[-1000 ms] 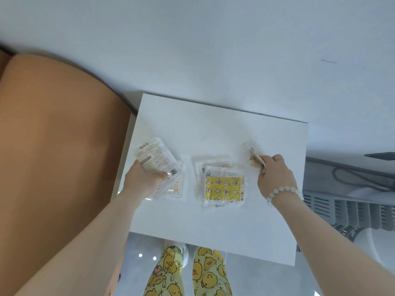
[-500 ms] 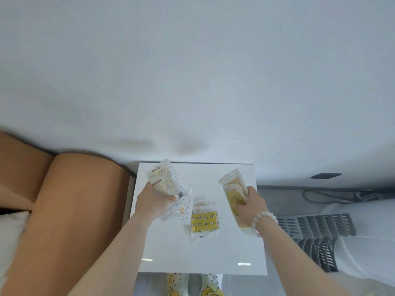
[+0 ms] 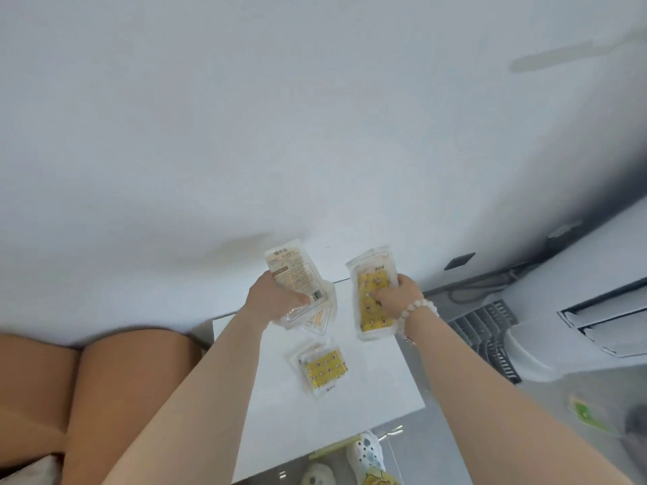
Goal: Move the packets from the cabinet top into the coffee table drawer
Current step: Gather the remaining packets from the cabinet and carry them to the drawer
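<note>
- Head view: the left hand (image 3: 276,302) is gripping a small stack of clear packets (image 3: 297,281), fingers curled round the lower part and the thumb lying across the front; the printed label on the top one is facing the camera, and the stack is being held up above the far edge of the white cabinet top (image 3: 381,372).
- The right hand (image 3: 395,297) is clutching a yellow-patterned packet (image 3: 371,295), fingers wrapped over its right edge and front; this packet is hanging upright in the air, just beside the left hand's stack without touching it.
- A bead bracelet (image 3: 415,309) is sitting on the right wrist.
- One more yellow-patterned packet pile (image 3: 320,367) is lying flat on the cabinet top, below and between the two hands, tilted at an angle.
- A brown sofa (image 3: 115,372) is standing against the cabinet's left side, and a white appliance with a slatted grille (image 3: 490,341) is standing to the right.
- The coffee table drawer is lying outside the view.
</note>
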